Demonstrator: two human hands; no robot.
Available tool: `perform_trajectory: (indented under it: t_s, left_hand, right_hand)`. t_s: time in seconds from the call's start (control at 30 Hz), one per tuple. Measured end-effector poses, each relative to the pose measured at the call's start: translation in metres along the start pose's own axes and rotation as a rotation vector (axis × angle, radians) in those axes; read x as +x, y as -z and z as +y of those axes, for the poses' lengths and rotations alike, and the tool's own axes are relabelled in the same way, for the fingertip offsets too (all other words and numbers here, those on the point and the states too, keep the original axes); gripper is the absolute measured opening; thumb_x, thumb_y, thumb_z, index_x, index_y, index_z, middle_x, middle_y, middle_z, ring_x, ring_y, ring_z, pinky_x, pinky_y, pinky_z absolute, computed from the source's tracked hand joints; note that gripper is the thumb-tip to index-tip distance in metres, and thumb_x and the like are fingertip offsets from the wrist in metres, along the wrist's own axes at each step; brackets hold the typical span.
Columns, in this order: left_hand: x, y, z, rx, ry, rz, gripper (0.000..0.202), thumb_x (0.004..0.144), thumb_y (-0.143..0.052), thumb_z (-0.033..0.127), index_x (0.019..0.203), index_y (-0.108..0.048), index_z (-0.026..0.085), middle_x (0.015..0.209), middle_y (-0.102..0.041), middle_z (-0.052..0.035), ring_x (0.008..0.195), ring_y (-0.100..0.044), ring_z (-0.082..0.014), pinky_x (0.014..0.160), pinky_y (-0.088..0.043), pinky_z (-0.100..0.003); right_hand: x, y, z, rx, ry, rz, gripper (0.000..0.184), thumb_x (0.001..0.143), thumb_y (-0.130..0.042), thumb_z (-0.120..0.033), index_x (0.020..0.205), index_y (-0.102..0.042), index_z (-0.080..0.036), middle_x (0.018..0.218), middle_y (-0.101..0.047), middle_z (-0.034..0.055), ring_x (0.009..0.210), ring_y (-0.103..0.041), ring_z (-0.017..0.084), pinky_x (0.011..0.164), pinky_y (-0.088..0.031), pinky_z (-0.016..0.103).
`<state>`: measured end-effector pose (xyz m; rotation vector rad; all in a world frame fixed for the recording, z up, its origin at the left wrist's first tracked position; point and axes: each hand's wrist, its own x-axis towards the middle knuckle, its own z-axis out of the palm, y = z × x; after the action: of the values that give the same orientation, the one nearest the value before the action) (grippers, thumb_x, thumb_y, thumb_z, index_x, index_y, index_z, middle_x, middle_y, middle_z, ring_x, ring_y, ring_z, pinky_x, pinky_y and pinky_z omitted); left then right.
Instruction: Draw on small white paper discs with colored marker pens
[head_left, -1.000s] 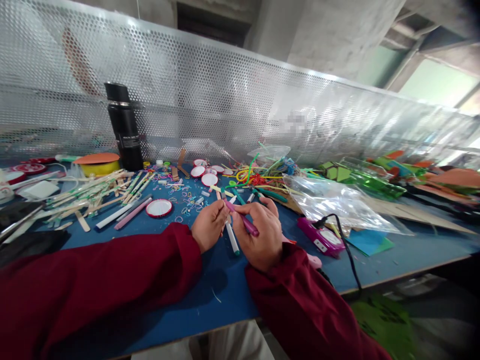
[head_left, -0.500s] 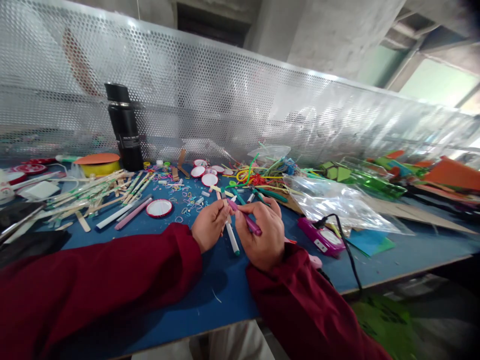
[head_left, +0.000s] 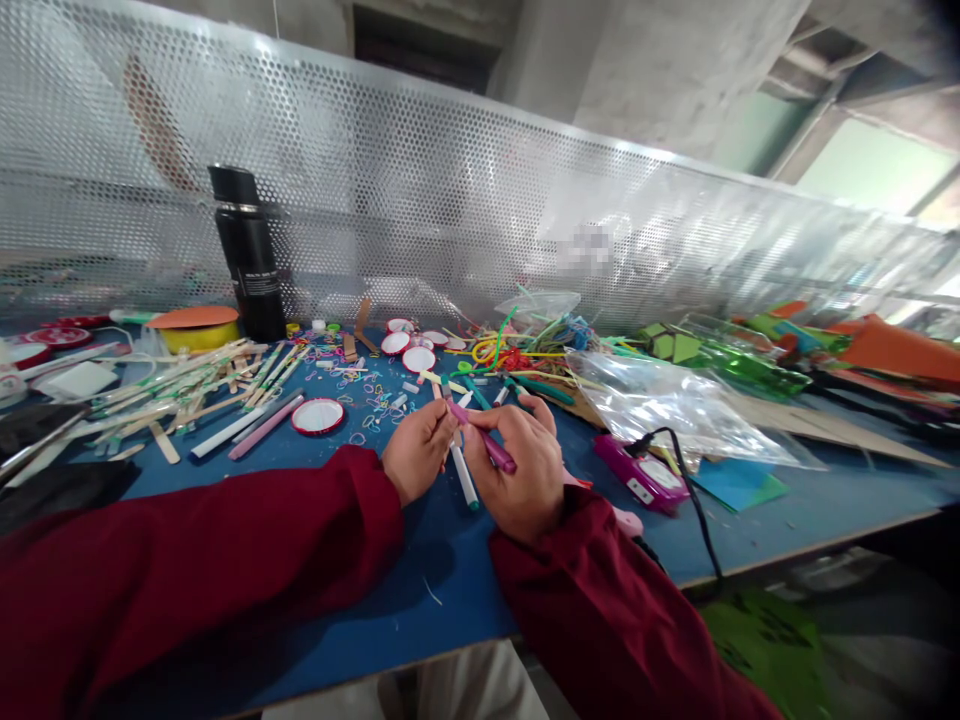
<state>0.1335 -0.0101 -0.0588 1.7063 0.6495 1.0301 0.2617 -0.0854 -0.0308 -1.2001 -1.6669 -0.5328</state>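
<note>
My left hand point(head_left: 418, 450) is closed, its thumb and fingers pinching a small wooden craft stick point(head_left: 439, 392) that is mostly hidden by the fingers. My right hand point(head_left: 521, 465) wraps round a purple marker point(head_left: 495, 452), whose front end points left and meets the stick at the left fingertips. Between the hands, a white marker with a teal end point(head_left: 465, 478) lies on the blue table point(head_left: 405, 620).
A black bottle point(head_left: 251, 260) stands at the back left near a pile of craft sticks point(head_left: 180, 390). Red-rimmed lids point(head_left: 318, 416), loose rubber bands and coloured cords lie around. On the right are a purple power strip point(head_left: 643, 475) and a clear plastic bag point(head_left: 660, 400).
My right hand and the purple marker have shifted slightly left, the marker's front end closer to the left fingertips. My left hand stays almost in place.
</note>
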Motion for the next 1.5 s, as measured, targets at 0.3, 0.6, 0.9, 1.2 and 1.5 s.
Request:
perform_trajectory:
  t_s: [0.3, 0.6, 0.9, 1.2, 1.5]
  left_hand:
    - [0.000, 0.001, 0.000, -0.005, -0.001, -0.006, 0.038, 0.099, -0.048, 0.055, 0.083, -0.049, 0.021, 0.059, -0.045, 0.0054, 0.045, -0.042, -0.0093, 0.044, -0.036, -0.022]
    - [0.001, 0.001, -0.001, 0.024, 0.004, 0.028, 0.038, 0.101, -0.045, 0.053, 0.087, -0.055, 0.020, 0.059, -0.046, 0.0045, 0.047, -0.044, -0.0104, 0.046, -0.037, -0.022]
    - [0.000, 0.000, 0.006, -0.136, 0.054, -0.010, 0.039, 0.099, -0.048, 0.058, 0.088, -0.052, 0.021, 0.066, -0.055, 0.0024, 0.049, -0.052, -0.0110, 0.041, -0.038, -0.020]
    - [-0.001, -0.003, 0.016, -0.288, 0.143, -0.009, 0.022, 0.086, -0.070, 0.035, 0.088, -0.055, 0.020, 0.071, -0.058, 0.0042, 0.056, -0.053, -0.0101, 0.055, -0.052, -0.023]
    - [0.000, -0.003, 0.016, -0.291, 0.171, -0.043, 0.029, 0.085, -0.070, 0.043, 0.076, -0.059, 0.018, 0.060, -0.051, 0.0048, 0.054, -0.050, -0.0108, 0.055, -0.048, -0.024]
  right_hand:
    - [0.000, 0.000, 0.000, 0.006, 0.001, 0.006, 0.010, 0.096, -0.060, -0.024, 0.087, -0.062, -0.025, 0.081, -0.077, -0.0016, 0.074, -0.069, 0.018, 0.107, -0.040, 0.045]
    - [0.001, 0.003, 0.000, -0.027, -0.027, 0.047, 0.011, 0.096, -0.060, -0.025, 0.085, -0.062, -0.025, 0.077, -0.074, -0.0014, 0.069, -0.066, 0.018, 0.104, -0.043, 0.045]
    - [0.002, 0.004, -0.004, 0.003, -0.005, 0.074, 0.009, 0.094, -0.060, -0.025, 0.086, -0.063, -0.025, 0.076, -0.074, -0.0015, 0.070, -0.066, 0.018, 0.104, -0.044, 0.044]
    - [0.001, 0.003, -0.005, 0.018, -0.005, 0.040, 0.008, 0.093, -0.059, -0.023, 0.087, -0.063, -0.026, 0.081, -0.077, -0.0013, 0.073, -0.069, 0.020, 0.106, -0.042, 0.047]
    - [0.001, 0.003, -0.006, 0.020, -0.010, 0.027, 0.008, 0.094, -0.059, -0.024, 0.087, -0.062, -0.026, 0.080, -0.077, -0.0016, 0.073, -0.070, 0.019, 0.107, -0.041, 0.047]
